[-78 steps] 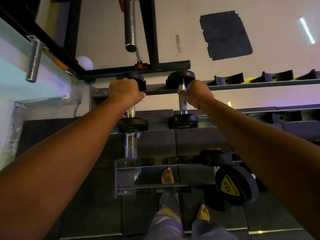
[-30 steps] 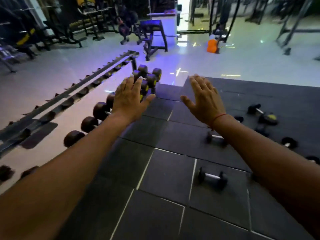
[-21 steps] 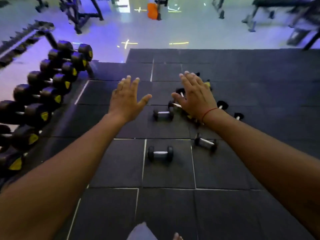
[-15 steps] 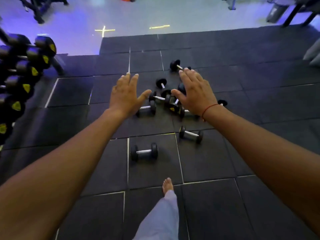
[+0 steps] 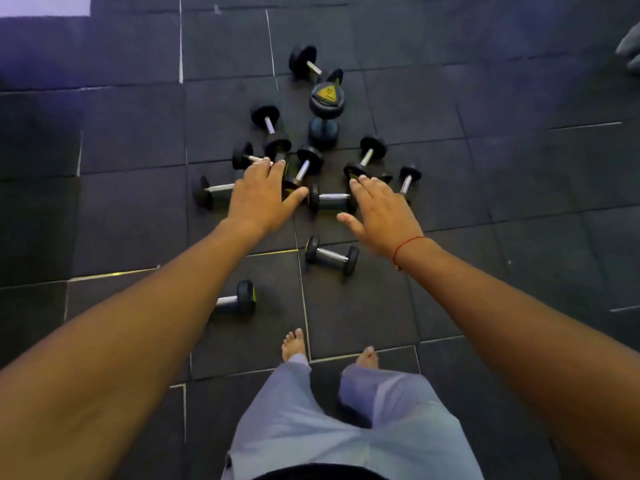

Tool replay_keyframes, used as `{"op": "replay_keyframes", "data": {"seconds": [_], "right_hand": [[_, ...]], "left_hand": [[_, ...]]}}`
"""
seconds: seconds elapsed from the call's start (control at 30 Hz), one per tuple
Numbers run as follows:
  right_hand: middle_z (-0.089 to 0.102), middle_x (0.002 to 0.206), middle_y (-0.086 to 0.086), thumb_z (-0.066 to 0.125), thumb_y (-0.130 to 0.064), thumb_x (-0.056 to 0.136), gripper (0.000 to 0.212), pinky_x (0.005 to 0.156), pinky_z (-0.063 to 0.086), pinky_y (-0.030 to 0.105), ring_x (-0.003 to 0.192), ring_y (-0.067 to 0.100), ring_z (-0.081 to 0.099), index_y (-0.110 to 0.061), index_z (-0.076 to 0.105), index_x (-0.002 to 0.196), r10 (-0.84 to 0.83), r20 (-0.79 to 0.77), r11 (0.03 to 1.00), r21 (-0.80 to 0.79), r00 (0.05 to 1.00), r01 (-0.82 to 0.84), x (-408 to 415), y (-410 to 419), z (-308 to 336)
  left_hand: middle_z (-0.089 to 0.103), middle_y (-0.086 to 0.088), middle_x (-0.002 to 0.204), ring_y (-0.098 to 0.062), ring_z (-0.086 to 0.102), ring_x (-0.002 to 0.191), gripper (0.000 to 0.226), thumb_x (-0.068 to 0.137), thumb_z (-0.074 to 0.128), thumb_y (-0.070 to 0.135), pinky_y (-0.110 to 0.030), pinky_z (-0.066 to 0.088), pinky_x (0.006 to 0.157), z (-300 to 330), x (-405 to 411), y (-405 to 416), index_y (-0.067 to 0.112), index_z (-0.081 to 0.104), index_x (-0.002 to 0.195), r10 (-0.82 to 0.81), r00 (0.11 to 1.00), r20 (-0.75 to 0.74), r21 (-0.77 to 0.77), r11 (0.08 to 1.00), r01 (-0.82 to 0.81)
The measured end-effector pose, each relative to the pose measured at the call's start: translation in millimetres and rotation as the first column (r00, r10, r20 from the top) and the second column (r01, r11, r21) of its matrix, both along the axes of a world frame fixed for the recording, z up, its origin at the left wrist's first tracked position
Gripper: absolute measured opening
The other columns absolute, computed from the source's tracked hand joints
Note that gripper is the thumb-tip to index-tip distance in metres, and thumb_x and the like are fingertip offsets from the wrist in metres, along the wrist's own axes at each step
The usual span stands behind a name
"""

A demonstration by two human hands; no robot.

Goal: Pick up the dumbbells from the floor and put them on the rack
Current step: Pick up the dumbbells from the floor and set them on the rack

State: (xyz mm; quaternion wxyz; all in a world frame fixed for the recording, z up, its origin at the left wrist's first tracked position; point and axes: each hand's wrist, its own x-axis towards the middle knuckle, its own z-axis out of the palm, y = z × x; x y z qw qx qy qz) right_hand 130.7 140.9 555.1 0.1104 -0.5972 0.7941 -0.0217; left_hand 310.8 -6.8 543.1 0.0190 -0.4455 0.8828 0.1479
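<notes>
Several black dumbbells with chrome handles lie scattered on the dark rubber floor ahead of me. My left hand (image 5: 264, 199) is open, palm down, above one dumbbell (image 5: 212, 192) whose handle runs under its fingers. My right hand (image 5: 380, 212) is open too, hovering over the right end of another dumbbell (image 5: 329, 201). Neither hand holds anything. Closer to me lie a dumbbell (image 5: 331, 255) below my right hand and one (image 5: 239, 298) partly hidden by my left forearm. A larger dumbbell with a yellow 10 label (image 5: 327, 98) stands on end farther off. The rack is out of view.
My bare feet (image 5: 294, 344) and light trousers are at the bottom centre, just short of the pile. Dark rubber floor tiles (image 5: 485, 174) stretch to both sides. A pale floor patch (image 5: 45, 5) shows at the top left.
I turned from the rack, where both hands gripped dumbbells, to the floor pile. My view tilted down and I stepped closer. Both open hands have lowered over the dumbbells.
</notes>
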Motion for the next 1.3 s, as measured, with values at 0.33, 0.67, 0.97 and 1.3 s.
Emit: {"op": "replay_keyframes", "data": {"seconds": [0.33,0.67,0.97,1.3], "right_hand": [[0.032,0.153,0.007,0.041,-0.058,0.091,0.069,0.108,0.035,0.045,0.142,0.025,0.027,-0.015,0.032,0.145,0.126,0.161,0.982,0.121,0.979,-0.146,-171,-22,-73],[0.031,0.153,0.006,0.042,-0.057,0.091,0.07,0.109,0.034,0.047,0.142,0.025,0.025,-0.016,0.03,0.146,0.15,0.223,0.958,0.208,0.963,-0.198,-335,-74,-137],[0.042,0.144,0.008,0.047,-0.051,0.091,0.06,0.102,0.038,0.047,0.134,0.028,0.035,-0.013,0.041,0.138,-0.065,0.307,0.934,0.354,0.949,-0.051,-466,-129,-290],[0.054,0.127,0.013,0.048,-0.051,0.09,0.049,0.093,0.044,0.045,0.118,0.035,0.048,-0.01,0.052,0.117,-0.216,0.4,0.862,0.506,0.891,-0.018,-567,-159,-510]], "left_hand": [[0.032,-0.016,0.154,-0.033,0.028,0.142,0.078,0.091,0.037,0.067,-0.049,0.032,0.11,-59,-155,10,0.014,0.033,0.148,0.195,0.974,0.117,0.085,0.975,-0.206],[0.037,-0.014,0.151,-0.034,0.033,0.138,0.074,0.091,0.042,0.064,-0.05,0.035,0.106,-132,-328,-9,0.014,0.038,0.145,0.231,0.966,0.113,0.164,0.955,-0.248],[0.037,-0.016,0.151,-0.035,0.033,0.138,0.072,0.093,0.041,0.062,-0.048,0.032,0.109,-266,-449,-62,0.013,0.038,0.146,0.264,0.949,0.174,0.281,0.91,-0.305],[0.048,-0.015,0.143,-0.033,0.041,0.133,0.072,0.09,0.046,0.061,-0.043,0.034,0.11,-468,-553,-77,0.014,0.04,0.144,0.46,0.863,0.209,0.545,0.679,-0.493]]}}
